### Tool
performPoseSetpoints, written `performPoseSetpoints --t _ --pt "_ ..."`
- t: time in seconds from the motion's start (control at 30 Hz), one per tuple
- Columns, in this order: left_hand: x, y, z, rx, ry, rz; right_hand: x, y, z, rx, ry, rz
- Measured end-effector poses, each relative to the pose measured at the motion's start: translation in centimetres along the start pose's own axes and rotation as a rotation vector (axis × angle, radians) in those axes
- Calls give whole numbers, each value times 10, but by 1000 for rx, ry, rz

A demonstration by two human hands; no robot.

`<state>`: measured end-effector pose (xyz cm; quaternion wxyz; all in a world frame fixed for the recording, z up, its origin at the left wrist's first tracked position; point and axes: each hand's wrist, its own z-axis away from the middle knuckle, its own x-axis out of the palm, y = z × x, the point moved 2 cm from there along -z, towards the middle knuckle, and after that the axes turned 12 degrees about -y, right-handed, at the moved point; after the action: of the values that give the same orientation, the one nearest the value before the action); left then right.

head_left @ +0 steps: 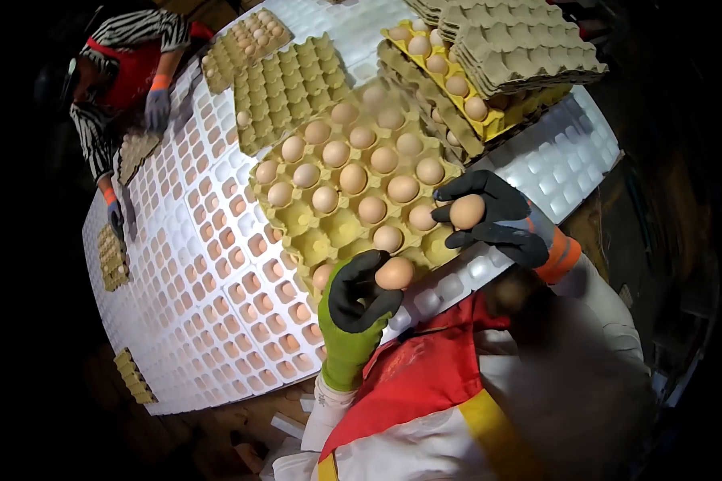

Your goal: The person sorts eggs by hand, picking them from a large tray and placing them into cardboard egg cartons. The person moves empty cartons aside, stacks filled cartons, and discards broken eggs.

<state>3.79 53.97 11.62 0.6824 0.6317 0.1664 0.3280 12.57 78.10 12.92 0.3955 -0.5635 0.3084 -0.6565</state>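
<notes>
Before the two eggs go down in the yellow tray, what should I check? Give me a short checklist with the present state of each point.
1. Left hand has a firm grip on its egg: ok.
2. Right hand has a firm grip on its egg: ok.
3. Free cups in the yellow tray near the hands: ok.
4. Held eggs uncracked: cannot tell.
5. Co-worker's hand away from this tray: ok.
</notes>
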Motion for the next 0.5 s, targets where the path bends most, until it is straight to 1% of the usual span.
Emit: performPoseSetpoints --t 0.03,0.07,0.13,0.17,0.2,0.27,0.3,0.33,0.4,0.43,0.47,0.5 --pt "-3 -4 2 10 7 65 -1 -5 0 14 -36 25" --pt "-5 -6 2 43 21 59 0 -5 -3 90 10 186" --pt "-8 -11 3 113 42 48 10 -2 -17 -71 -66 881" --pt "-13 -17 4 134 48 -21 24 -6 -23 -88 -82 1118" --pt "-15 -17 6 149 69 -47 40 -6 -29 -245 -28 1514" --pt "-19 -16 7 183 116 -108 55 6 -45 -176 -56 1907" --pt "-23 -16 8 225 127 -47 60 16 -52 -204 -83 1953" --pt "-27 -11 12 162 150 25 59 34 -60 -151 -65 2046" --pt "-41 -10 15 249 191 -16 64 36 -69 -193 -53 2001" --pt "-48 0 19 222 195 30 67 26 -70 -193 -76 1945" --pt "-60 0 24 135 208 100 72 16 -73 -151 -84 1846" --pt "-74 1 30 56 221 174 70 12 -73 -204 -88 1782"
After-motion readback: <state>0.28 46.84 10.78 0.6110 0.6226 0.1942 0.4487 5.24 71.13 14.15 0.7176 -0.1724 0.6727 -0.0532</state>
